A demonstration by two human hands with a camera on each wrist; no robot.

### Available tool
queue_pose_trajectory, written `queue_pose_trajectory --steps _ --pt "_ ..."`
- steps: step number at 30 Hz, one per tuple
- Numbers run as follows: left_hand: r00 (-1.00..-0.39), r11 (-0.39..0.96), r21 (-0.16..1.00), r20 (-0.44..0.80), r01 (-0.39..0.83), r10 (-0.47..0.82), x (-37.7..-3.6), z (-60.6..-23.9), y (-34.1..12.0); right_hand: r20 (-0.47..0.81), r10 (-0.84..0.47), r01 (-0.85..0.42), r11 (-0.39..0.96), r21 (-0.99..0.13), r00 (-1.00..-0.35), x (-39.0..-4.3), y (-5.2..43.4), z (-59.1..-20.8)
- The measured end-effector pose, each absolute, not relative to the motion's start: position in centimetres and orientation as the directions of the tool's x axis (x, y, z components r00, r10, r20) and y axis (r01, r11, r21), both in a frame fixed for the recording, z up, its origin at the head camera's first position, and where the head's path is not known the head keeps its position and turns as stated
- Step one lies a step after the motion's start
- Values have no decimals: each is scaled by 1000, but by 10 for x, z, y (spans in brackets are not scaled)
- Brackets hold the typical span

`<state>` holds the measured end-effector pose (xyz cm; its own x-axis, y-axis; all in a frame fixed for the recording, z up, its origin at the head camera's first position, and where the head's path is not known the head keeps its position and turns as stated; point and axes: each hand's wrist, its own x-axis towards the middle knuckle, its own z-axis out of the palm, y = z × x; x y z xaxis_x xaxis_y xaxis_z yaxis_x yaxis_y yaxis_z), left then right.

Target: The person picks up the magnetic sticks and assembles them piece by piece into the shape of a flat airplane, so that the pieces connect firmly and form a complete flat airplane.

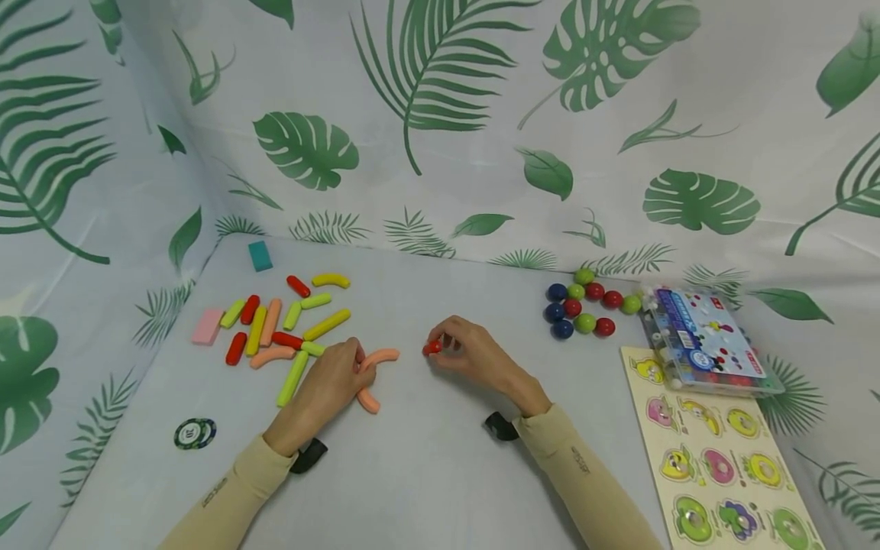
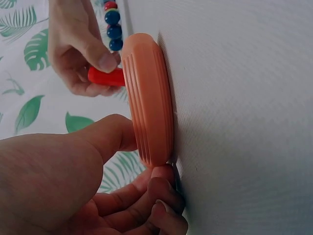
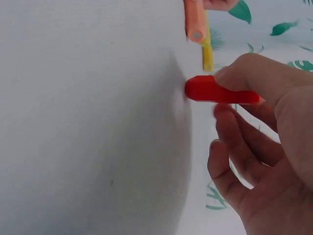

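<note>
At frame centre we find the right hand [image 1: 467, 350] pinching a short red stick [image 1: 432, 347], its end set against the table [image 1: 440, 473], apparently for placement. Just left, the left hand [image 1: 334, 380] grips a curved orange stick [image 1: 380, 356], pressing it flat, presumably to steady it. The spare sticks [image 1: 275, 325] lie upper left.
</note>
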<state>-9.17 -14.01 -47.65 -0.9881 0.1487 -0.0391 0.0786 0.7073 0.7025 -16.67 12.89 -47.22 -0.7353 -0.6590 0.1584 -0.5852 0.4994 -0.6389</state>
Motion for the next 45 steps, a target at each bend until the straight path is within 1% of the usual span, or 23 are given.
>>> queue_pose_trajectory --steps 5,7,13,16,21,25,31,38,45 --pt "-987 702 708 -41 80 155 -91 -478 -140 108 -679 -572 509 -644 -726 -168 121 -472" --pt "-986 698 711 -44 80 158 -91 -478 -140 108 -682 -579 515 -632 -724 -168 119 -472" --pt "-986 705 702 -20 104 166 -91 -478 -140 167 -673 -625 526 -577 -720 -166 121 -475" --pt "-987 717 688 -8 109 157 -92 -478 -140 158 -648 -608 561 -562 -745 -166 119 -475" --pt "-989 722 684 -11 101 149 -93 -478 -142 82 -609 -543 629 -557 -789 -165 111 -475" --pt "-989 719 689 -19 94 147 -93 -478 -141 52 -616 -541 645 -540 -786 -166 104 -475" --pt "-990 712 699 -45 66 136 -94 -478 -140 62 -632 -566 641 -518 -772 -167 98 -479" --pt "-987 750 647 29 138 157 -95 -479 -139 85 -640 -592 640 -491 -763 -167 91 -481" --pt "-989 742 657 36 133 145 -96 -480 -139 101 -638 -602 647 -467 -764 -168 87 -482"
